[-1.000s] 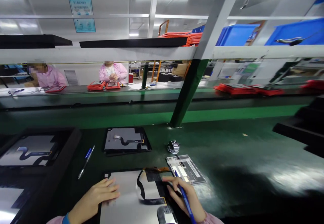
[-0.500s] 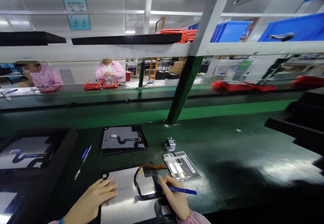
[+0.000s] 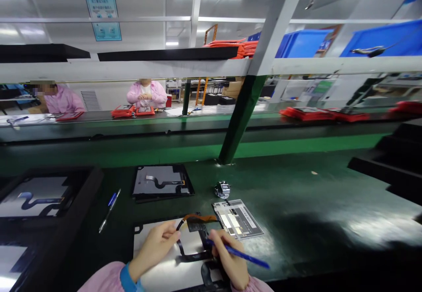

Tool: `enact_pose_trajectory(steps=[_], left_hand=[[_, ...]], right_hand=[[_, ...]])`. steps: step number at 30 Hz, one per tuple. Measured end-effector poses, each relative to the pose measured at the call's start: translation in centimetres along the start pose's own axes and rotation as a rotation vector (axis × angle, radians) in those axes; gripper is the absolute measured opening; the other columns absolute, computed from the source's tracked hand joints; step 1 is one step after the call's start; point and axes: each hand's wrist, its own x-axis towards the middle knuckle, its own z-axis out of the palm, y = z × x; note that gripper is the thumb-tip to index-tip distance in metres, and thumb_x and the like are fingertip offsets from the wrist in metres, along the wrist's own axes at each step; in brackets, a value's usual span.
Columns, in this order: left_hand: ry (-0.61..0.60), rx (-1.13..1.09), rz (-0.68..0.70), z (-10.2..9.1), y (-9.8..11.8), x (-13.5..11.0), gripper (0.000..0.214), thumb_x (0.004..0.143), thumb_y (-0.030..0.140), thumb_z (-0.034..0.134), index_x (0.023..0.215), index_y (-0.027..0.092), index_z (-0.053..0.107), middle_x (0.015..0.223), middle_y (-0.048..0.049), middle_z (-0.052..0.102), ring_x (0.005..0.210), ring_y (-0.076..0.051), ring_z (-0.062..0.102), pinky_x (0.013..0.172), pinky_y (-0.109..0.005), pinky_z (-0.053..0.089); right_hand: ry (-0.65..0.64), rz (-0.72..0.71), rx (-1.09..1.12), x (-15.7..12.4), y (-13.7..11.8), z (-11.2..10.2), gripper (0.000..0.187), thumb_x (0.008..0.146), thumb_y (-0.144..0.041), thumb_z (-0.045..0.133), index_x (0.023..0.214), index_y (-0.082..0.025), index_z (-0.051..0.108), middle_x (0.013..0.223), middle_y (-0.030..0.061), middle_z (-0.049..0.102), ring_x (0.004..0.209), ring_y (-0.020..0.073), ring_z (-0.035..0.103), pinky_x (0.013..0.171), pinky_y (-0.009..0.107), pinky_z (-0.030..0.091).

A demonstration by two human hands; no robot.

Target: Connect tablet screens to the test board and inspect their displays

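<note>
A silver-backed screen panel (image 3: 165, 274) with a black edge lies on the green bench right before me. Across its back runs a black and orange ribbon cable (image 3: 201, 217). My left hand (image 3: 157, 244) is over the panel's left half, thumb and fingers closed on the bend of that cable. In my right hand (image 3: 230, 257), at the panel's right side, is a slim blue pen-like tool (image 3: 249, 257). Its tip points left at the dark strip beside the cable; whether it touches is hard to make out.
Another screen panel (image 3: 158, 182) lies behind, with a pen (image 3: 110, 210) left of it. A chrome tally counter (image 3: 222, 189) stands by a small printed panel (image 3: 242, 219). Black trays (image 3: 79, 199) hold panels at left; black foam pieces (image 3: 389, 164) stack at right. A post (image 3: 242, 116) rises behind.
My left hand has gone from lying spread on the panel's left side to pinching the ribbon cable, moving right. The blue tool's rear end has swung lower; my right hand stays near the same spot.
</note>
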Motion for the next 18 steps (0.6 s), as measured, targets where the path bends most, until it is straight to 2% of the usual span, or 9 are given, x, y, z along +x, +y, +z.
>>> enact_pose_trajectory(steps=[3, 4, 6, 7, 8, 10, 13, 15, 18], left_hand=[[0.034, -0.165, 0.013, 1.5, 0.3, 0.9, 0.047, 0.07, 0.045, 0.068, 0.102, 0.01, 0.068, 0.089, -0.0103, 0.072, 0.083, -0.023, 0.066, 0.078, -0.034, 0.05], [0.042, -0.192, 0.014, 1.9, 0.4, 0.9, 0.042, 0.067, 0.042, 0.071, 0.095, 0.01, 0.07, 0.083, -0.0088, 0.072, 0.078, -0.022, 0.065, 0.074, -0.033, 0.049], [0.077, -0.179, 0.003, 2.5, 0.7, 0.7, 0.032, 0.061, 0.032, 0.075, 0.085, 0.011, 0.071, 0.073, -0.0054, 0.069, 0.07, -0.019, 0.062, 0.067, -0.03, 0.047], [0.085, -0.147, -0.002, 2.7, 0.9, 0.5, 0.027, 0.059, 0.026, 0.075, 0.082, 0.01, 0.072, 0.068, -0.0037, 0.068, 0.065, -0.018, 0.061, 0.064, -0.028, 0.045], [0.084, -0.102, -0.004, 2.9, 1.2, 0.3, 0.022, 0.058, 0.02, 0.074, 0.078, 0.01, 0.073, 0.063, -0.0021, 0.065, 0.061, -0.016, 0.058, 0.06, -0.026, 0.043], [0.075, 0.002, 0.007, 3.2, 1.8, -0.1, 0.012, 0.058, 0.013, 0.07, 0.07, 0.011, 0.074, 0.055, 0.0001, 0.062, 0.055, -0.013, 0.054, 0.055, -0.024, 0.038], [0.083, 0.124, 0.047, 3.5, 2.6, -0.5, 0.009, 0.06, 0.011, 0.067, 0.064, 0.013, 0.074, 0.051, 0.0021, 0.06, 0.051, -0.011, 0.049, 0.051, -0.022, 0.034], [0.1, 0.152, 0.067, 3.6, 2.8, -0.6, 0.009, 0.061, 0.012, 0.067, 0.064, 0.013, 0.075, 0.05, 0.0029, 0.059, 0.051, -0.01, 0.047, 0.05, -0.021, 0.033], [0.12, 0.145, 0.066, 3.9, 2.6, -0.5, 0.01, 0.06, 0.012, 0.068, 0.066, 0.013, 0.075, 0.052, 0.0028, 0.06, 0.052, -0.01, 0.048, 0.051, -0.02, 0.035]], right_hand=[[-0.003, -0.099, 0.063, 1.1, -1.5, -0.2, 0.045, 0.096, -0.049, 0.035, 0.074, -0.02, 0.061, 0.052, 0.0029, 0.062, 0.056, 0.0199, 0.063, 0.06, 0.031, 0.051], [-0.058, -0.182, 0.03, 1.7, -2.0, -0.3, 0.038, 0.096, -0.044, 0.038, 0.076, -0.02, 0.06, 0.066, 0.0069, 0.069, 0.07, 0.022, 0.067, 0.069, 0.034, 0.053], [-0.226, -0.373, -0.093, 3.0, -2.5, -0.2, 0.014, 0.089, -0.031, 0.051, 0.08, -0.022, 0.055, 0.097, 0.0105, 0.071, 0.094, 0.0243, 0.066, 0.086, 0.039, 0.05], [-0.333, -0.46, -0.162, 3.6, -2.7, -0.1, 0.004, 0.084, -0.024, 0.055, 0.082, -0.022, 0.052, 0.103, 0.0096, 0.069, 0.096, 0.0237, 0.064, 0.093, 0.042, 0.046], [-0.437, -0.529, -0.226, 4.1, -2.7, 0.0, 0.009, 0.078, -0.017, 0.056, 0.082, -0.023, 0.049, 0.099, 0.0072, 0.069, 0.092, 0.0222, 0.064, 0.098, 0.045, 0.042], [-0.611, -0.582, -0.339, 4.7, -2.8, 0.4, 0.021, 0.066, -0.008, 0.053, 0.076, -0.023, 0.044, 0.081, 0.0008, 0.065, 0.075, 0.0178, 0.062, 0.094, 0.043, 0.043], [-0.719, -0.539, -0.449, 4.9, -3.1, 0.9, 0.027, 0.052, -0.003, 0.048, 0.068, -0.023, 0.04, 0.066, -0.0036, 0.053, 0.06, 0.0143, 0.052, 0.064, 0.026, 0.044], [-0.739, -0.529, -0.492, 4.7, -3.5, 1.2, 0.027, 0.051, -0.003, 0.047, 0.067, -0.023, 0.041, 0.065, -0.0034, 0.05, 0.059, 0.0144, 0.048, 0.055, 0.024, 0.038], [-0.75, -0.566, -0.507, 4.4, -3.7, 1.4, 0.019, 0.061, -0.005, 0.049, 0.067, -0.023, 0.046, 0.066, -0.0016, 0.051, 0.059, 0.0151, 0.045, 0.056, 0.026, 0.037]])
